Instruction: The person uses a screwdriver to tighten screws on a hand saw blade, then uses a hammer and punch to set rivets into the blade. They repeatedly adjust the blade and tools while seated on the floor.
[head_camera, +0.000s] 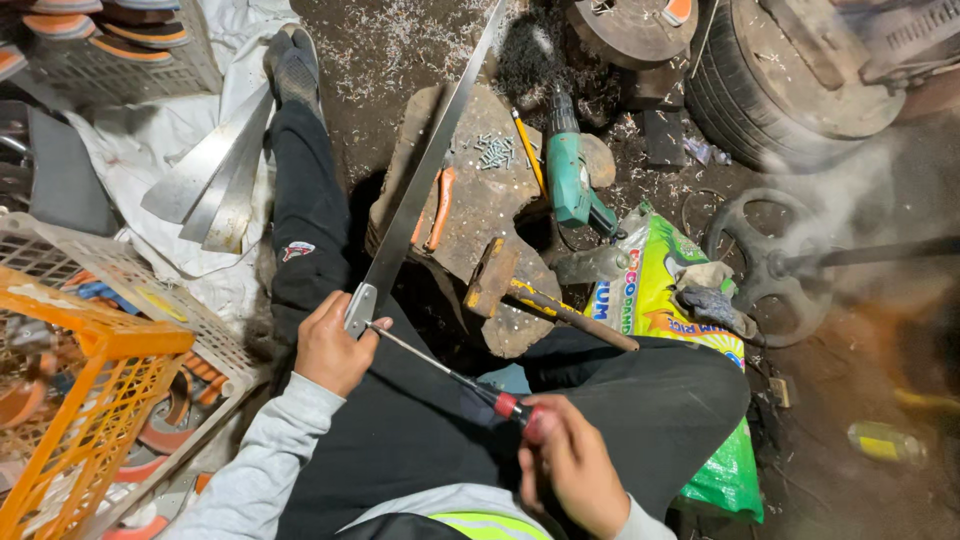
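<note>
Shavings (400, 40) litter dark floor (860, 400) around rusty work block (480, 200).

green power drill (568, 175), hammer (520, 288), orange crate (75, 400), loose screws (495, 151), steering wheel (765, 262)

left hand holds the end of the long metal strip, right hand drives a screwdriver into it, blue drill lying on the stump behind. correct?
One thing is off: the drill lying on the stump is green, not blue, as the head view shows. The rest stands: the left hand holds the end of the long metal strip, and the right hand drives a screwdriver into it.
</note>
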